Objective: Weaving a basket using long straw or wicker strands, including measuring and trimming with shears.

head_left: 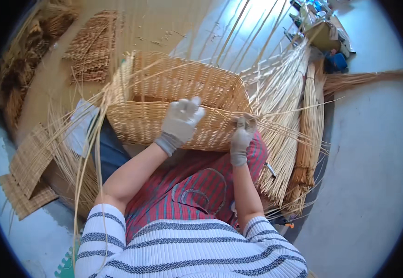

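A woven wicker basket [183, 78] rests across my lap on red plaid cloth, with long loose strands [294, 129] splaying from its corners. My left hand [182, 121], in a pale glove with a grey cuff, is at the near rim, fingers raised, loosely bent and somewhat apart, with nothing visible in them. My right hand [242, 136], gloved too, is closed on the rim at the right corner, where several strands gather; the fingertips are partly hidden.
Bundles of pale reeds [275, 171] and tan reeds [308, 125] lie at my right. Woven panels [90, 41] lie at the back left, more [32, 162] at near left. Dried fibre [14, 92] lines the left edge. Assorted items [331, 37] sit at the back right.
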### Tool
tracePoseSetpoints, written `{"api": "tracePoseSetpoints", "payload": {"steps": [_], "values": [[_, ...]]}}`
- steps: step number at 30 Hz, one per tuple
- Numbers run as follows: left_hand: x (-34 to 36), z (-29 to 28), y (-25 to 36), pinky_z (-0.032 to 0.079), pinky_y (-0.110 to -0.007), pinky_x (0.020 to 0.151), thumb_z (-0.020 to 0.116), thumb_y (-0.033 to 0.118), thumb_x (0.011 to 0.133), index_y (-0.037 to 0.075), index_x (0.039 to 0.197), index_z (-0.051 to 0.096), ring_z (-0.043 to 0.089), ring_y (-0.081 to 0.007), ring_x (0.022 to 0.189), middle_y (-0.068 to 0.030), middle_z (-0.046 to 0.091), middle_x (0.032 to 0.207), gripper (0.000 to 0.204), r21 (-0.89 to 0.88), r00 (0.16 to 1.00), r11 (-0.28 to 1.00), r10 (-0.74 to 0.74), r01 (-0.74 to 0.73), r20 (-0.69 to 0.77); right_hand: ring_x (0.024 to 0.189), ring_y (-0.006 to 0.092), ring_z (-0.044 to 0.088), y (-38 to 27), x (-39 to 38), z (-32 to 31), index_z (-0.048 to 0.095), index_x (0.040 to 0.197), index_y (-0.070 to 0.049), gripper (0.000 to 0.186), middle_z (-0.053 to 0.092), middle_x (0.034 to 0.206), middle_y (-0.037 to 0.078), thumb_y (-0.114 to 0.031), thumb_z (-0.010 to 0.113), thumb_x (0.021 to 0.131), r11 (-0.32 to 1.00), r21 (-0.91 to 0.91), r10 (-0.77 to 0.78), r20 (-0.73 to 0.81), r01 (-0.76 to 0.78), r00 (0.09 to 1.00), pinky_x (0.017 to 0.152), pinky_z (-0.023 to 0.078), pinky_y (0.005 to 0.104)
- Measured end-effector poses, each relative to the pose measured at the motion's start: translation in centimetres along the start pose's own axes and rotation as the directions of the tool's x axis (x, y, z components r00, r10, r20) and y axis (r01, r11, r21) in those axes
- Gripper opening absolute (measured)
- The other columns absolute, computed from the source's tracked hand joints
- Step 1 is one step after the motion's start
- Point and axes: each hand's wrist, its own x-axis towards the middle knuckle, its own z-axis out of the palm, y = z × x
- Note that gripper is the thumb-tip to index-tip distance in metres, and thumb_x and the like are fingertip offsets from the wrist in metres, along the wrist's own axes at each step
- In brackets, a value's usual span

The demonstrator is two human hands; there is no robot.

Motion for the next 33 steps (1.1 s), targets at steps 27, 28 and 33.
{"api": "tracePoseSetpoints", "payload": {"steps": [27, 28, 33], "values": [[9.1, 8.6, 15.0, 0.063, -0.047, 0.079, 0.061, 0.021, 0.103, 0.046, 0.161, 0.042, 0.076, -0.0369, 0.085, -0.0311, 0.053, 0.146, 0.066, -0.081, 0.855, 0.963, -0.187, 0.256, 0.485, 0.071, 0.0161, 0.068, -0.1, 5.1, -18.7, 0.064, 0.13, -0.008, 0.023, 0.067, 0.083, 0.001, -0.021, 0.055, 0.113, 0.988, 0.123, 0.104, -0.117, -0.09, 0.988, 0.091, 0.063, 0.0377], [8.9, 9.3, 16.0, 0.061, -0.047, 0.091, 0.071, 0.035, 0.097, 0.042, 0.162, 0.042, 0.076, -0.0368, 0.095, -0.0313, 0.05, 0.154, 0.072, 0.016, 0.825, 0.952, -0.275, 0.307, 0.494, 0.078, 0.0164, 0.071, -0.9, 2.6, -16.8, 0.065, 0.133, -0.008, 0.027, 0.071, 0.089, 0.003, -0.019, 0.063, 0.108, 0.998, -0.015, -0.056, 0.066, 0.057, 0.996, 0.093, 0.061, 0.0356], [7.5, 12.1, 15.4, 0.058, -0.037, 0.099, 0.064, 0.021, 0.106, 0.008, 0.147, 0.059, 0.072, -0.0248, 0.108, -0.0138, 0.064, 0.141, 0.043, -0.759, 0.917, 0.587, -0.396, 0.282, 0.035, 0.101, 0.0262, 0.075, -2.0, 2.2, -11.0, 0.054, 0.153, -0.013, 0.083, 0.079, 0.104, 0.012, -0.025, 0.093, 0.081, 0.914, -0.311, -0.132, 0.378, 0.26, 0.916, 0.101, 0.055, 0.038]]}}
